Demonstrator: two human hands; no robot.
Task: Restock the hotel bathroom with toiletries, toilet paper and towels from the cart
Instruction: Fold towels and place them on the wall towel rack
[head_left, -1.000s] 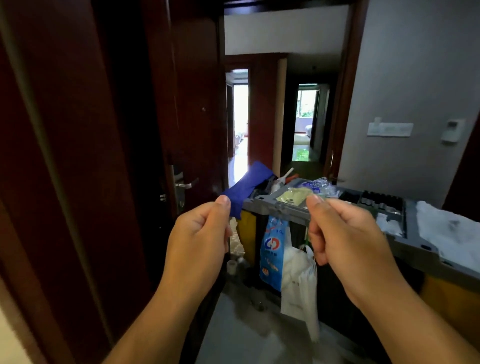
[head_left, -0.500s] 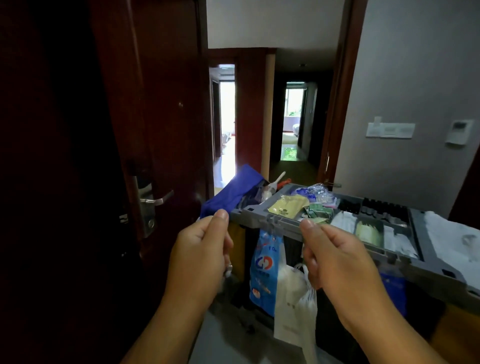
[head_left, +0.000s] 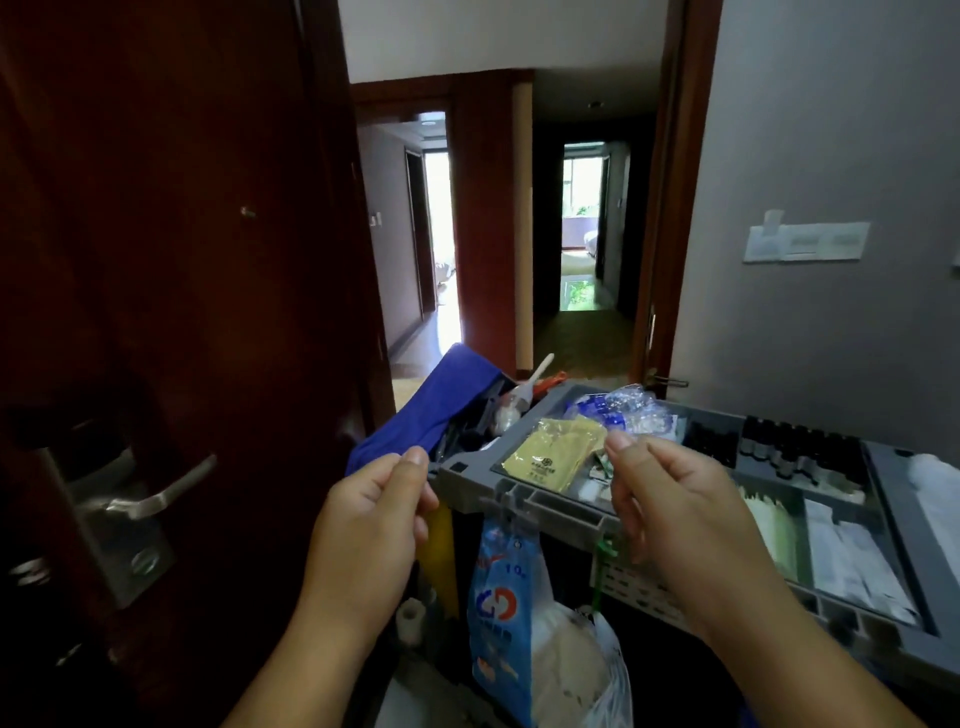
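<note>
— Hands, rel. to the cart's grey tray (head_left: 566, 512)?
— L hand (head_left: 363, 525) was up just off its near-left corner, fingers curled, thumb pressed on forefinger. R hand (head_left: 685, 514) was over its front rim, same curl. Couldn't tell if either pinched anything.
— Toiletries?
— A yellow sachet (head_left: 553, 460) lay in the tray's front-left compartment, just beyond the R thumb. Dark bottles (head_left: 795, 447) stood along its far side. A blue cloth (head_left: 415, 410) lay past its left end.

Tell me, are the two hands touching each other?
Apart. The head view shows the grey cart tray and yellow packet through a clear gap between the left hand and right hand.
</note>
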